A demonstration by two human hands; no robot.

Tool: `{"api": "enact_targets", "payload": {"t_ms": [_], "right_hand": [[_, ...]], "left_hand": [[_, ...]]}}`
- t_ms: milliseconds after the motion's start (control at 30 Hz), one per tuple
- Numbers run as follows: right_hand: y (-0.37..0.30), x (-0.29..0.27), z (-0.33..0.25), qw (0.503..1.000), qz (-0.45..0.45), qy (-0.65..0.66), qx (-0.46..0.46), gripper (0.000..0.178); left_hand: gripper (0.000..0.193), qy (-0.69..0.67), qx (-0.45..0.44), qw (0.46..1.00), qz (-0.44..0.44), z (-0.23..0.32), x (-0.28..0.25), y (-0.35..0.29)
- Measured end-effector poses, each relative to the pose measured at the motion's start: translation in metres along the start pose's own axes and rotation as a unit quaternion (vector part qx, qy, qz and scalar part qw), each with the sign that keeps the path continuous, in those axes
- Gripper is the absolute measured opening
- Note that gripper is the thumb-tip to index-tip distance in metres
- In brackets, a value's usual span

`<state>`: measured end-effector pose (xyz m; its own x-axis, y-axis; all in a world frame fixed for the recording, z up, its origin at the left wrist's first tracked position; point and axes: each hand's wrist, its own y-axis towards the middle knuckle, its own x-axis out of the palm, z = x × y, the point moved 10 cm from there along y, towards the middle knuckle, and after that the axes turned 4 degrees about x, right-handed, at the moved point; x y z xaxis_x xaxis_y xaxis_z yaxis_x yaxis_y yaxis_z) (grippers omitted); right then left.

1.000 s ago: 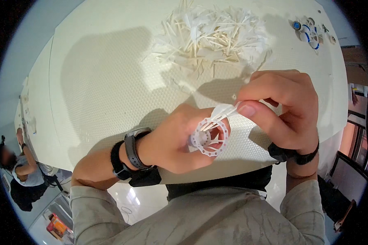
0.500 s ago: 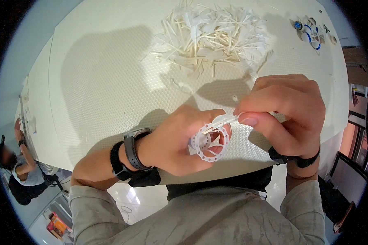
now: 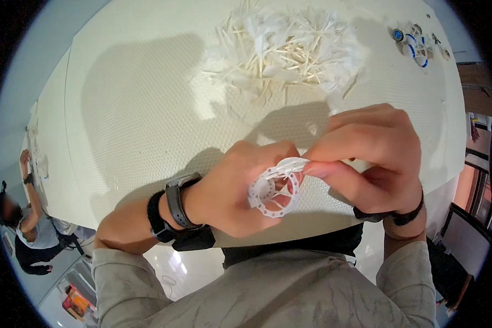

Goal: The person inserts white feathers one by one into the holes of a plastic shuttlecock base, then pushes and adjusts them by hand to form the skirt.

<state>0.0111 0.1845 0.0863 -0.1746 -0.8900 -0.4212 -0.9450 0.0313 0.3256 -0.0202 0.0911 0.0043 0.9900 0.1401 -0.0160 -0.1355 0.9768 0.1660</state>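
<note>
My left hand point(image 3: 232, 188) grips a small white plastic ring point(image 3: 273, 192) with holes around its rim, held over the near edge of the white table point(image 3: 131, 115). My right hand point(image 3: 369, 158) pinches a thin white feather point(image 3: 292, 163) at the ring's upper rim, thumb and forefinger closed on it. White feather quills stick out of the ring toward my left palm. A dark watch and a black strap sit on my left wrist, a black band on my right wrist.
A loose pile of white feathers point(image 3: 287, 52) with pale quills lies at the far middle of the table. Small blue and white parts point(image 3: 418, 44) lie at the far right. A person point(image 3: 30, 229) stands at another table, lower left.
My right hand has come down and in toward the ring, bringing the feather closer to its rim. My left hand has kept the ring almost still.
</note>
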Motion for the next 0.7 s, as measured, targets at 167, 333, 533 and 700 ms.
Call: {"api": "enact_targets", "payload": {"t_ms": [167,333,533,700], "right_hand": [[0.004,0.003,0.004,0.999,-0.025,-0.006,0.030,0.010],[0.003,0.002,0.016,0.995,-0.036,-0.046,0.085,0.010],[0.008,-0.081,0.048,0.907,0.249,-0.340,-0.014,0.009],[0.000,-0.112,0.116,0.810,0.258,-0.526,0.030,0.032]], "left_hand": [[0.032,-0.011,-0.028,0.999,-0.013,-0.001,-0.003,-0.002],[0.020,-0.039,-0.040,0.998,0.017,-0.006,-0.002,-0.005],[0.019,-0.053,-0.035,0.998,0.016,-0.004,-0.007,-0.005],[0.016,-0.071,-0.035,0.997,-0.003,-0.002,0.001,0.000]]}}
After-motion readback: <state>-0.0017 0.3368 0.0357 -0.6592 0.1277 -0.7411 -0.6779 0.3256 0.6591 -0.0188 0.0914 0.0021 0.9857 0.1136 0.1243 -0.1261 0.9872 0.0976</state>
